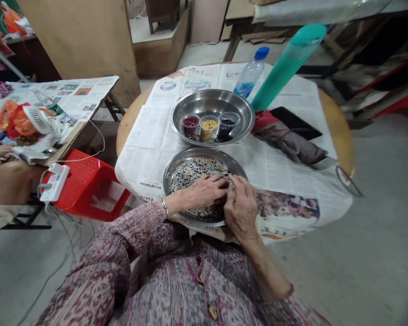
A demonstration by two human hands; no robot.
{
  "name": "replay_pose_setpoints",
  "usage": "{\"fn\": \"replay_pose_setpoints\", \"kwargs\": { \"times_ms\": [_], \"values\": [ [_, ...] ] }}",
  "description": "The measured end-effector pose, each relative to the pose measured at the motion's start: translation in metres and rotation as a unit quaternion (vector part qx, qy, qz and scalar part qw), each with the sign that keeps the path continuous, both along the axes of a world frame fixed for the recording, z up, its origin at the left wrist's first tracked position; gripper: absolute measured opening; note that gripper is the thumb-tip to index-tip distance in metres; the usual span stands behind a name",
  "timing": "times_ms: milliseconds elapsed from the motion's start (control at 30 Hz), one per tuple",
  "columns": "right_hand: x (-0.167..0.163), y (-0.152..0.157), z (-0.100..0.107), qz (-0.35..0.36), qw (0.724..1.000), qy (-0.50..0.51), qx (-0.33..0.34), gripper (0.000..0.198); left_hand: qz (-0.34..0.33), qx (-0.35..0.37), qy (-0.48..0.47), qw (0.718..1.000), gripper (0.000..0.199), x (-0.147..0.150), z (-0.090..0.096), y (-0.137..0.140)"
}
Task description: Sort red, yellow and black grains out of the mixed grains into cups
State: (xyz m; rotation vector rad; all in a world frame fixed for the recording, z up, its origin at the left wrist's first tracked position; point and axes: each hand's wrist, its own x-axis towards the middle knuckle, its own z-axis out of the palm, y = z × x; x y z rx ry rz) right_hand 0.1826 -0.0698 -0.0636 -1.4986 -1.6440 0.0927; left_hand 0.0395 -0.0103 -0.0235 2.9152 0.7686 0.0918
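A steel bowl [166,174] of mixed white, black, yellow and red grains [193,174] stands close to my body. Over it, my left hand [207,192] reaches in from the left, fingers bent down at the grains on the right side. My right hand [242,206] lies across the right rim, its fingertips close to those of the left. Both hands have curled fingers; what lies between the tips is hidden. Behind, a larger steel basin [212,97] holds clear cups of red beans [191,127], yellow grains [208,128] and black beans [227,125].
Newspaper [139,140] covers the round table. A bottle with blue liquid [250,74], a green tube [289,65], a dark tablet [297,122] and a folded umbrella [289,138] lie around the basin. Left are a red stool [85,181], a power strip [55,182] and another person's arm [10,181].
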Motion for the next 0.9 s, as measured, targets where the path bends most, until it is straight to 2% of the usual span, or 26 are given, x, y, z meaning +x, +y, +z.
{"fn": "replay_pose_setpoints", "kwargs": {
  "times_ms": [67,200,333,467,533,600,700,800,900],
  "values": [
    [0.000,0.000,0.000,0.001,1.000,-0.004,0.000,0.039,0.030,-0.004,0.005,1.000,0.025,0.001,0.001,0.009],
    [0.001,0.000,-0.001,0.009,1.000,-0.007,0.002,0.039,0.138,-0.017,0.004,0.990,0.032,-0.011,0.014,0.019],
    [0.002,0.000,-0.001,0.011,1.000,-0.002,0.002,0.038,0.213,-0.010,-0.024,0.977,0.023,-0.031,0.028,0.017],
    [0.003,0.000,-0.002,0.014,1.000,-0.002,0.007,0.038,0.251,-0.019,-0.005,0.968,0.074,-0.033,0.027,0.018],
    [0.003,0.000,-0.002,0.017,1.000,-0.004,0.007,0.039,0.245,-0.022,0.005,0.969,0.085,-0.022,0.022,0.020],
    [0.003,0.001,-0.002,0.016,1.000,-0.002,0.006,0.039,0.214,-0.024,0.004,0.976,0.073,-0.008,0.015,0.022],
    [0.001,0.001,-0.001,0.008,1.000,0.004,0.008,0.038,0.145,-0.067,0.003,0.987,0.035,0.010,0.008,0.021],
    [0.000,0.001,-0.001,0.003,1.000,0.008,0.010,0.038,0.114,-0.104,0.014,0.988,0.029,0.007,0.011,0.014],
    [0.000,0.002,-0.001,0.004,1.000,0.012,0.009,0.038,0.116,-0.094,0.022,0.989,0.022,-0.017,0.022,-0.002]
  ]
}}
